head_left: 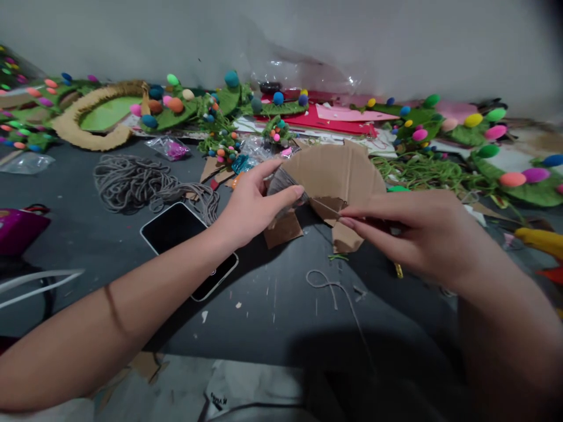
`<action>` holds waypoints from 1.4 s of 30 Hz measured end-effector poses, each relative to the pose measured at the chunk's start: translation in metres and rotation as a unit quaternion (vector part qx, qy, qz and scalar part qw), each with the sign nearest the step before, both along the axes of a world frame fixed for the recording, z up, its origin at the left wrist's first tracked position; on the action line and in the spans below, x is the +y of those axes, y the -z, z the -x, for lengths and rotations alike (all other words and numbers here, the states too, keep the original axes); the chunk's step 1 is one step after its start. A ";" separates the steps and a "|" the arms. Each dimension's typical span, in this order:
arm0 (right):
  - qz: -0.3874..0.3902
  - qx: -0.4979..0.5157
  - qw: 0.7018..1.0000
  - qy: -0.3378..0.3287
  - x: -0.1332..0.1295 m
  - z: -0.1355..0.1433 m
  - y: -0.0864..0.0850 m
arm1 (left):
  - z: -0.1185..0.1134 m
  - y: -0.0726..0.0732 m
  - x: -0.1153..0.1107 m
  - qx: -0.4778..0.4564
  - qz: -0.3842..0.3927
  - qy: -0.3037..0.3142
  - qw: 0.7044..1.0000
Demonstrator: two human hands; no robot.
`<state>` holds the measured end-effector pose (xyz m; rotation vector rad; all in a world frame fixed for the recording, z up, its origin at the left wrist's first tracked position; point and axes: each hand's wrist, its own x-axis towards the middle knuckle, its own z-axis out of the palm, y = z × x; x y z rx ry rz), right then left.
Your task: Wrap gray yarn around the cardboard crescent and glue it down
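A curved cardboard cutout point(336, 170) is held up over the dark table, its left end wrapped in grey yarn point(281, 181). My left hand point(259, 202) grips that wrapped end, thumb in front and fingers behind. Thumb and index finger of my right hand point(396, 225) pinch a strand of yarn point(324, 208) that stretches taut from the wrapped part. A loose yarn tail point(352, 302) lies curled on the tabletop below. Part of the cutout's lower edge is hidden behind my right fingers.
Left of my hands lie a pile of grey yarn point(132, 181) and a phone point(171, 225) partly under my forearm. Green felt pieces point(171, 114) with coloured balls and a tan wrapped ring point(68, 126) line the back. A yellow tool point(541, 240) sits far right.
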<state>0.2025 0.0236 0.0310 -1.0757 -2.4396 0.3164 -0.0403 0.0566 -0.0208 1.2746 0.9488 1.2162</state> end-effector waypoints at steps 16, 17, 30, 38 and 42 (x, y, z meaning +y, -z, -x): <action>-0.114 0.008 0.991 -0.072 0.009 -0.001 -0.004 | 0.007 -0.016 -0.008 0.155 0.072 0.254 0.952; -0.110 0.006 0.991 -0.071 0.011 -0.002 -0.003 | 0.008 -0.017 -0.008 0.160 0.068 0.271 0.947; -0.089 0.012 0.995 -0.049 0.020 0.000 0.012 | 0.011 -0.020 -0.011 0.146 0.086 0.421 0.891; -0.004 0.061 0.998 -0.019 0.017 0.003 0.013 | 0.007 -0.023 -0.014 0.163 0.004 0.367 0.916; 0.043 0.096 0.994 0.004 0.017 0.007 0.018 | 0.006 -0.023 -0.017 0.154 0.032 0.335 0.929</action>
